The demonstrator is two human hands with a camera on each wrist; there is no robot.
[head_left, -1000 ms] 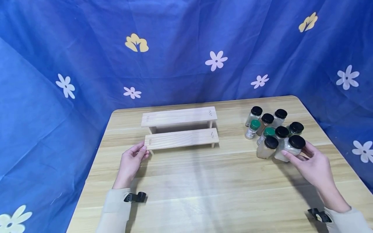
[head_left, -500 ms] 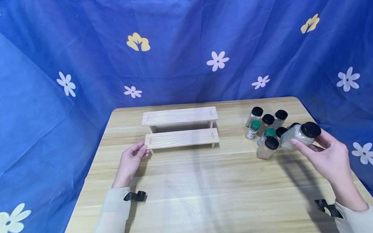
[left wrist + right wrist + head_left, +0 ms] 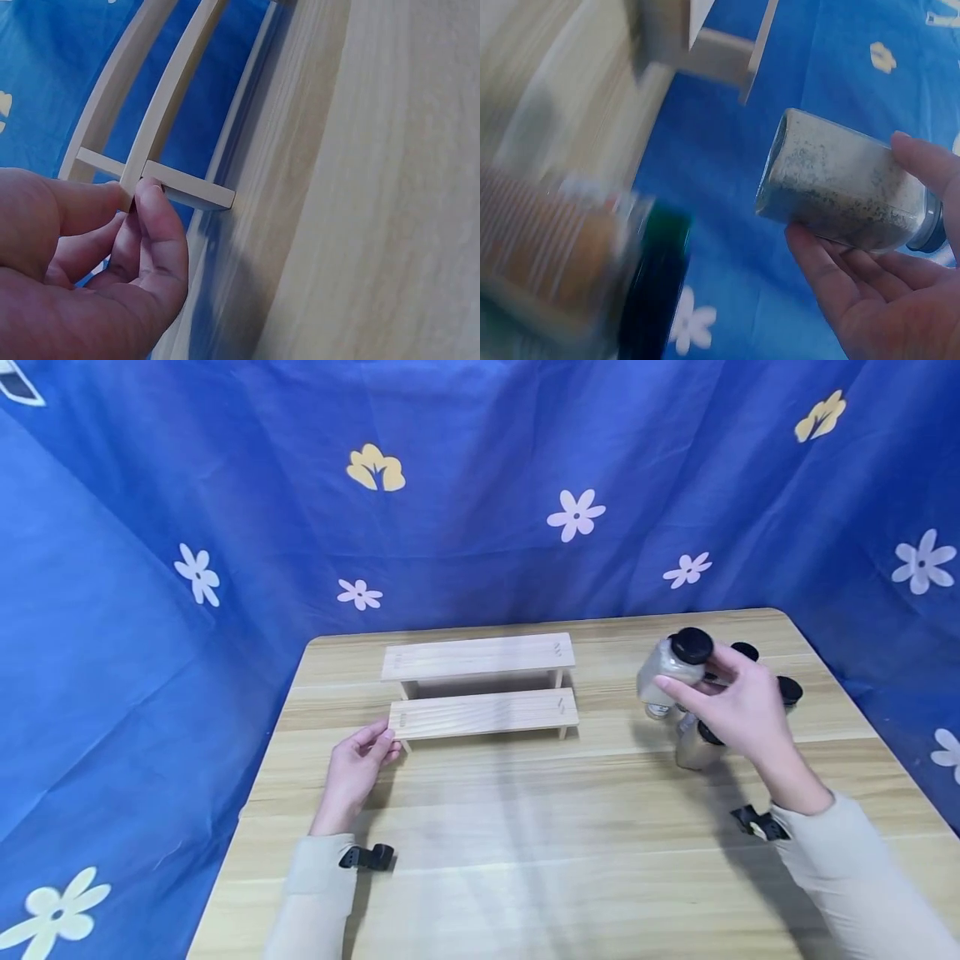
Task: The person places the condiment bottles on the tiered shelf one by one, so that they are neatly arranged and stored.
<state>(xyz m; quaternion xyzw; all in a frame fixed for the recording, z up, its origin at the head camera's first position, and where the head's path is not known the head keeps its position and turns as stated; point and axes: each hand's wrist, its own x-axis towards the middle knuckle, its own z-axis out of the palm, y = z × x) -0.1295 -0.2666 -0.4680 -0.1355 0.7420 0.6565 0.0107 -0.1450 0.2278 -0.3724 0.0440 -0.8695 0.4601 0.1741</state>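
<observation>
Jar [image 3: 670, 660] carried leftward — right hand [image 3: 738, 706] gripping.

Right hand [image 3: 738, 710] grips tilted spice jar [image 3: 670, 662] above jar cluster [image 3: 701, 743]. Left hand [image 3: 358, 768] touches lower step of wooden rack [image 3: 480, 689] on surface [image 3: 525, 827].

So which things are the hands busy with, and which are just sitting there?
In use:
- right hand holding a black-lidded spice jar in the air
- left hand touching the end of the wooden two-step rack

Just lying about:
- the other jars clustered on the table
- the blue flowered cloth behind
</observation>
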